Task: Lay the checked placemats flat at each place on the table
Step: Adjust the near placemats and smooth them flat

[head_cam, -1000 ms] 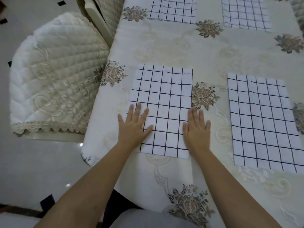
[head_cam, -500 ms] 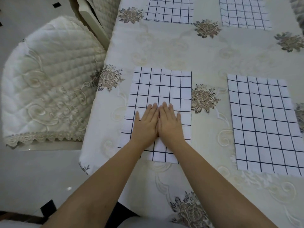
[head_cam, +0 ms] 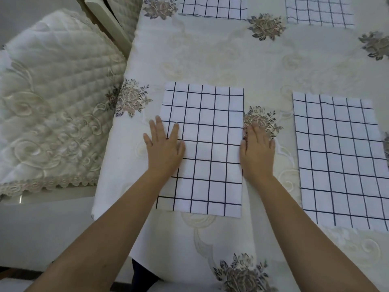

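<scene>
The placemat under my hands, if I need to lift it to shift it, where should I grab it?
Probably pinch the near placemat at its two near corners, from your side of the table. It lies flat on the tablecloth, so only its edges offer a hold, and the near edge sits closest.

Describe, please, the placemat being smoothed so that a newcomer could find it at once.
On the floral tablecloth, look to the near corner beside the quilted chair. The placemat there is the only one of four with the left hand and right hand at its side edges.
</scene>
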Available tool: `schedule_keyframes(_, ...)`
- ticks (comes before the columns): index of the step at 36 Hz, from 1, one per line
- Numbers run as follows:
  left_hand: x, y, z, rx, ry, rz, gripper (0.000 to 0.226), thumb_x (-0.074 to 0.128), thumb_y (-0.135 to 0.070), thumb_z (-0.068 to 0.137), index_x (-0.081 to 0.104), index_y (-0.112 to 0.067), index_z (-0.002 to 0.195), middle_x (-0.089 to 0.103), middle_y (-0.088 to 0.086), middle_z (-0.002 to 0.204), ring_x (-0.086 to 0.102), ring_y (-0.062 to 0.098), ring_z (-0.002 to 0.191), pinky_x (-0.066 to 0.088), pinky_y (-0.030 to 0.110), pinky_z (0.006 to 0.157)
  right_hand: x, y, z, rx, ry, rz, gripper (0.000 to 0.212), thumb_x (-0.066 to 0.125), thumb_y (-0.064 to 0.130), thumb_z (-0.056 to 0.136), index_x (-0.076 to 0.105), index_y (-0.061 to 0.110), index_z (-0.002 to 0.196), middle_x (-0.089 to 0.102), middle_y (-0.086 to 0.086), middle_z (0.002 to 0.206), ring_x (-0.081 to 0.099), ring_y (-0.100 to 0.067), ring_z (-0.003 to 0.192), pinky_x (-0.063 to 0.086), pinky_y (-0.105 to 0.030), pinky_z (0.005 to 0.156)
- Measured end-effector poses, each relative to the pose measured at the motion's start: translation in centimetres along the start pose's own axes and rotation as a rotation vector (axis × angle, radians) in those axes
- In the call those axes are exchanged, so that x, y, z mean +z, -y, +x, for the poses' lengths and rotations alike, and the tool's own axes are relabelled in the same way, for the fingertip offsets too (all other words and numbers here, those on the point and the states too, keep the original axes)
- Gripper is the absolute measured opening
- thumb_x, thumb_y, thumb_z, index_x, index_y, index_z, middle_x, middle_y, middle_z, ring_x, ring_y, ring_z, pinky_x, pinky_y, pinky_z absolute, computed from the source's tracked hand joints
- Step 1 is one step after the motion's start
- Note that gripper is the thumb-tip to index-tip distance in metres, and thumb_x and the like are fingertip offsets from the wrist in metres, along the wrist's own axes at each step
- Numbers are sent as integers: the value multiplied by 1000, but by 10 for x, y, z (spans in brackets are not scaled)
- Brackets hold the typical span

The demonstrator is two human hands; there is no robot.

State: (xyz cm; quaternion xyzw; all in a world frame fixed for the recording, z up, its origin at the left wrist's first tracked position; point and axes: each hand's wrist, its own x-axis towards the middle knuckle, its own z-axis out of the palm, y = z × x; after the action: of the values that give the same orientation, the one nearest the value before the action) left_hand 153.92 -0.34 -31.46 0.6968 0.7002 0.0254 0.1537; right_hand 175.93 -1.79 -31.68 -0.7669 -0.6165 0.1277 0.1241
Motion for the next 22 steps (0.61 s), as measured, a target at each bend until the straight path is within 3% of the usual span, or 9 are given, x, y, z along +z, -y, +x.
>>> schedule_keyframes(4, -8, -35, 16, 70, -9, 11, 55, 27, -22, 98, 9, -9, 148, -14, 11, 156, -14, 25, 144, -4, 52, 113, 3, 36, 14, -18, -150, 116, 45, 39, 7, 84, 51, -5, 126, 47, -25, 136, 42, -42, 128, 31, -54, 107)
schedule_keyframes(7, -3, -53, 30, 227, 66, 18, 58, 30, -21, 98, 2, -10, 149, -12, 5, 157, -11, 20, 144, 1, 52, 114, 7, 69, 24, -198, -12, 94, 48, 39, 4, 88, 42, 0, 136, 33, -19, 148, 27, -37, 139, 24, -54, 110)
schedule_keyframes(10, 7, -49, 37, 309, 159, 107, 72, 38, -36, 96, -7, -19, 148, -14, -1, 157, -14, 16, 144, 0, 52, 116, 20, 81, 27, -312, 169, 110, 51, 31, 8, 95, 25, 9, 146, 17, -6, 156, 10, -25, 145, 12, -49, 115)
schedule_keyframes(16, 10, -37, 39, 325, 97, 90, 53, 16, -37, 100, -3, -26, 148, -7, -8, 157, -8, 13, 145, -1, 50, 113, 30, 65, 33, -251, 121, 6, 65, 6, 35, 87, 24, 15, 147, 20, 0, 156, 14, -20, 145, 9, -46, 115)
schedule_keyframes(19, 10, -32, 44, 298, 47, 98, 61, 4, -43, 91, 9, -23, 149, 3, -4, 157, 1, 16, 145, 6, 52, 112, 27, 59, 41, -230, 123, -88, 66, 4, 37, 87, 20, 16, 148, 15, 1, 157, 11, -21, 145, 11, -49, 114)
schedule_keyframes(22, 8, -23, 52, 216, 20, 107, 69, -1, -46, 84, 10, -24, 149, 3, -3, 158, 2, 17, 145, 7, 52, 113, 24, 49, 51, -199, 126, -121, 65, 2, 39, 89, 13, 17, 149, 9, 2, 158, 7, -21, 146, 7, -50, 115)
